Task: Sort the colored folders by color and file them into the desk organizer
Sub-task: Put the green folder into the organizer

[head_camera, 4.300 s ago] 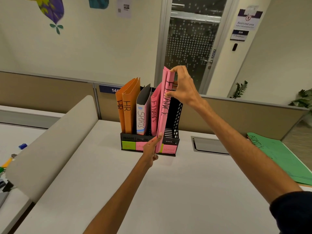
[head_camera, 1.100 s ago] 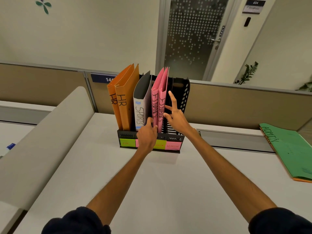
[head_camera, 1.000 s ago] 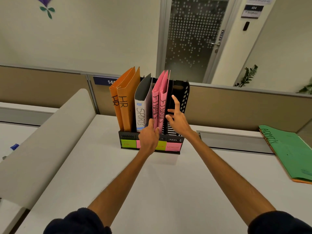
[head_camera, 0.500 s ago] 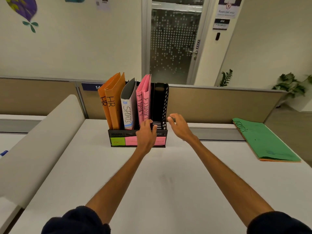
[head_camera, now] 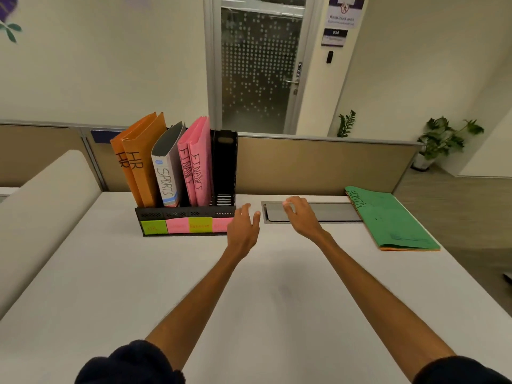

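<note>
Both hands over the bench [head_camera: 249, 300], fingers spread, gripping nothing: left hand [head_camera: 243, 231] just right of the organizer [head_camera: 182, 214], right hand [head_camera: 300, 217] above a grey cable hatch [head_camera: 332, 212]. Left of both, upright in the organizer: orange folders [head_camera: 138, 162], grey folder [head_camera: 167, 167], pink folders [head_camera: 195, 159], rightmost slot bare. Well right of the right hand, flat: green folder [head_camera: 393, 217].

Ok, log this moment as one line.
hands: left, right empty | organizer: last slot empty | green folder: unfiled, on desk
</note>
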Motion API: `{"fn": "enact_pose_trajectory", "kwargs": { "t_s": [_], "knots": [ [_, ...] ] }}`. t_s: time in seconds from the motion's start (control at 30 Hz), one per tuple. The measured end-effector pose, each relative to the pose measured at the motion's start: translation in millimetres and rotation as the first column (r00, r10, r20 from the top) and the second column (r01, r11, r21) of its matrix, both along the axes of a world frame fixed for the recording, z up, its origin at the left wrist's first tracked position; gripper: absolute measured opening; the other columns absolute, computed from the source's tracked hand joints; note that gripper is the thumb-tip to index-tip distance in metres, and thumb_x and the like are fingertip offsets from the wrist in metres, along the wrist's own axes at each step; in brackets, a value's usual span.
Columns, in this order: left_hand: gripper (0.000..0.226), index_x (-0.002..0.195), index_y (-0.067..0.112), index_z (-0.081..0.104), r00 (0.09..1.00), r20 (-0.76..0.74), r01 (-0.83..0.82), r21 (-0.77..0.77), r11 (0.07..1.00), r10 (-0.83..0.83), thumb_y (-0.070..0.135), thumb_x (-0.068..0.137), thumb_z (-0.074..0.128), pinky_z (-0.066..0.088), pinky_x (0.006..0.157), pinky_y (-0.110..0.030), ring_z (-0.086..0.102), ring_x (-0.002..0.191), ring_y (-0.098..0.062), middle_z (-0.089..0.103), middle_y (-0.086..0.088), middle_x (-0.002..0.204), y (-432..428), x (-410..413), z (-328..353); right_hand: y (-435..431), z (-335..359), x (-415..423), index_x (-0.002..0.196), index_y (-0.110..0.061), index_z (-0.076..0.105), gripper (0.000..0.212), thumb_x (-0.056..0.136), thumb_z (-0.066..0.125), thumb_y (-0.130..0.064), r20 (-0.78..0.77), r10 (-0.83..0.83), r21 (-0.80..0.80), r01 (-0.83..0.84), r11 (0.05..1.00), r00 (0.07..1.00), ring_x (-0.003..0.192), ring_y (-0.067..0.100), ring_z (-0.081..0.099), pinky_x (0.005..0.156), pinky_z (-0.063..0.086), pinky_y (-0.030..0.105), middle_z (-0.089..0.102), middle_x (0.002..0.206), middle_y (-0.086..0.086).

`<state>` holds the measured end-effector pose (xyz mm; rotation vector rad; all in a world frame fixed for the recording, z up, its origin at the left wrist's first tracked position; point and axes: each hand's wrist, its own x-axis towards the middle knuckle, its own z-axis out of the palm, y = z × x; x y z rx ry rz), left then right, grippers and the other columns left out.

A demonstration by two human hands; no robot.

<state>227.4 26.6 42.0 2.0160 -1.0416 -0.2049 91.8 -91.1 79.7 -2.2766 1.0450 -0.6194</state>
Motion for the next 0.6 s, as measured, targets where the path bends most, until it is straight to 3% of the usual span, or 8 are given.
{"fn": "enact_pose_trajectory", "kwargs": {
  "t_s": [0.2,0.6],
  "knots": [
    [0.051,0.145,0.014,0.037,1.000,-0.013,-0.016,0.081,0.997,0.018,0.043,0.103,0.034,0.043,0.104,-0.047,0.051,0.125,-0.030,0.045,-0.010,0.144,-47,-65,-4,-50,-2,-66,0.133,-0.009,0.049,0.042,0.103,0.041,-0.037,-0.041,0.022,0.006,-0.022,1.000,0.999,0.125,0.024,0.047,0.102,0.038,0.032,0.048,0.136,0.011],
    [0.062,0.149,0.015,0.031,0.998,-0.029,0.062,0.209,0.976,-0.057,0.053,0.099,0.034,0.034,0.112,-0.048,0.041,0.137,-0.027,0.038,-0.007,0.153,-148,-217,-27,-148,-22,-212,0.135,-0.010,0.045,0.045,0.101,0.047,-0.039,-0.098,-0.111,-0.002,0.112,0.994,0.989,0.126,0.030,0.045,0.102,0.041,0.041,0.044,0.139,0.012]
  ]
}}
